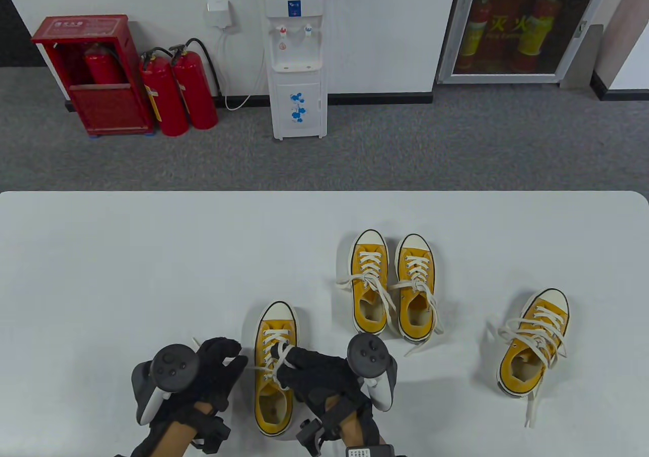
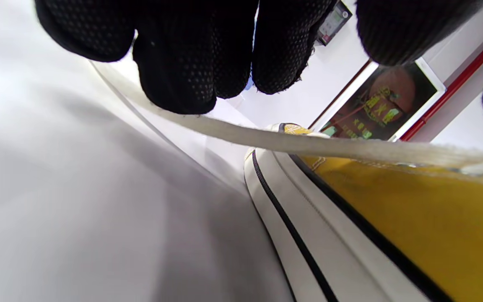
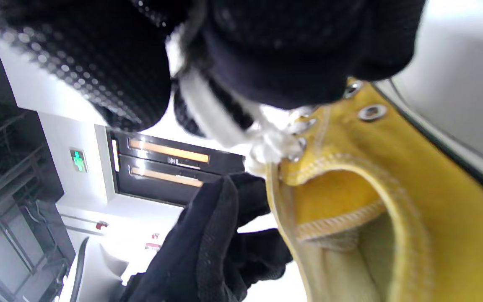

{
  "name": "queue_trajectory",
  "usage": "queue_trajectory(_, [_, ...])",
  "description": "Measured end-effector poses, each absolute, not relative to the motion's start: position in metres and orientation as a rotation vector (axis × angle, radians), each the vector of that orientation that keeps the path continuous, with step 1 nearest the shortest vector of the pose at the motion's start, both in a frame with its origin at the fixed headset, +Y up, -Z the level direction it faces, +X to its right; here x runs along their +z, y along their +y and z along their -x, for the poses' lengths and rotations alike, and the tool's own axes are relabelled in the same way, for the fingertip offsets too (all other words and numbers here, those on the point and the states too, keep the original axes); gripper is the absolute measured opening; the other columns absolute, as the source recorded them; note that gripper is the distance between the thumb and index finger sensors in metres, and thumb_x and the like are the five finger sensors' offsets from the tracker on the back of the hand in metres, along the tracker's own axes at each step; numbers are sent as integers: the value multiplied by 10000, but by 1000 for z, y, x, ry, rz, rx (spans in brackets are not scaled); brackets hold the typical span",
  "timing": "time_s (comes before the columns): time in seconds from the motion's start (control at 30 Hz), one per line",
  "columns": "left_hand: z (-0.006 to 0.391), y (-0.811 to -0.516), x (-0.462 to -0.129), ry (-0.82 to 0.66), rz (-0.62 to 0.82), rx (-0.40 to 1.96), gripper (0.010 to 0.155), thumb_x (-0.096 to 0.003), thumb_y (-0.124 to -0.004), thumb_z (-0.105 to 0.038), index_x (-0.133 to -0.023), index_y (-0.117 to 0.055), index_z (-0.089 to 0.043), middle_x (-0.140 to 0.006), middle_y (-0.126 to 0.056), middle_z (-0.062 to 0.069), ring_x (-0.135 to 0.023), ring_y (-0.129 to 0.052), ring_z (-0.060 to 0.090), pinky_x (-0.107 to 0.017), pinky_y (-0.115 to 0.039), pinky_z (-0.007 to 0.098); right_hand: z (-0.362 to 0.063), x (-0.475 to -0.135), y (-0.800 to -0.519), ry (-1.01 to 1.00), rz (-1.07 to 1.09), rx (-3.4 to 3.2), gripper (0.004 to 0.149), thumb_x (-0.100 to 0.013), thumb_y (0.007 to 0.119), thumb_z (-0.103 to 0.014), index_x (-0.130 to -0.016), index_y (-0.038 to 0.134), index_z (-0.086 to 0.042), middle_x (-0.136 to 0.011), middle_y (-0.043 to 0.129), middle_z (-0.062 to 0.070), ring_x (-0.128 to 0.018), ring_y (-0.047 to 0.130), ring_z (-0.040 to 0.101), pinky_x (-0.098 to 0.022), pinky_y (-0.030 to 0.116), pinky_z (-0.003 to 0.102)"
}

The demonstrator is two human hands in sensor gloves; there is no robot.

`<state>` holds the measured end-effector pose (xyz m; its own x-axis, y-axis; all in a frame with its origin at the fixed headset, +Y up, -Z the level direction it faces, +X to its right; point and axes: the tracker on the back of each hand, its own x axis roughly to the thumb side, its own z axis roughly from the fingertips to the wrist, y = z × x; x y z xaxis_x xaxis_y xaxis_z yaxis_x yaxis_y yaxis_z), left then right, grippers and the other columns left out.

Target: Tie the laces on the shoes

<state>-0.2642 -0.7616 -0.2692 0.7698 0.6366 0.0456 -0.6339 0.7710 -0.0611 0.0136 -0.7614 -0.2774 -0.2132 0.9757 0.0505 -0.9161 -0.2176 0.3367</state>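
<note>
A yellow shoe (image 1: 274, 371) with a white toe cap lies near the front edge of the white surface (image 1: 127, 254), toe pointing to the far side, between the two gloved hands. The left hand (image 1: 215, 371) sits just left of the shoe; its grip is curled round a white lace end (image 2: 292, 142), which runs taut from those fingers across to the shoe's left flank. In the left wrist view the lace passes under the fingertips (image 2: 183, 84) and stretches over the white sole with its black stripe. The right hand (image 1: 317, 376) lies over the shoe's right side at the upper eyelets, its grip clamped on the other lace strand (image 3: 212, 109), which is wrapped against the fingers right above the shoe's opening. The right wrist view shows a small bunch of lace at the top eyelets, touching that grip.

A pair of yellow shoes (image 1: 393, 287) stands farther back and to the right, side by side, laces loose. A single yellow shoe (image 1: 535, 343) lies well apart at the right, its laces also trailing on the surface.
</note>
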Motion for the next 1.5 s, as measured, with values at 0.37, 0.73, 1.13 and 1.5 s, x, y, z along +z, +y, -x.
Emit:
queue_trajectory(0.37, [264,-758,-266,-86,-6,778,597,-475,-729,-609,-969,-753,-276,-1066,-766,95,-703,-967,303,-632,-697,611,-9,-275,-762,213,-313,1935,525,-417,826,-216,-940,781,-194,-781,852,8,-598,947,243,-636,644,609])
queue_trajectory(0.73, [261,-758,-265,-130,17,884,570,-484,-736,-586,-982,-734,-308,-1072,-765,68,-742,-951,289,-657,-684,610,-1,-271,-759,219,-381,1985,544,-416,793,-123,-955,758,-189,-871,757,55,-522,912,251,-613,644,584])
queue_trajectory(1.13, [252,-757,-262,-200,65,955,486,-500,-761,-505,-976,-782,-407,-1047,-825,32,-772,-941,290,-680,-664,620,13,-262,-752,152,-515,2137,544,-413,783,-102,-941,785,-235,-885,749,50,-500,888,257,-629,617,580])
queue_trajectory(1.5, [249,-758,-262,-244,118,1013,507,-483,-791,-551,-950,-806,-355,-1019,-853,24,-784,-934,290,-696,-637,640,21,-255,-745,50,-612,2269,531,-415,780,-106,-929,798,-236,-892,742,46,-505,882,254,-637,610,579])
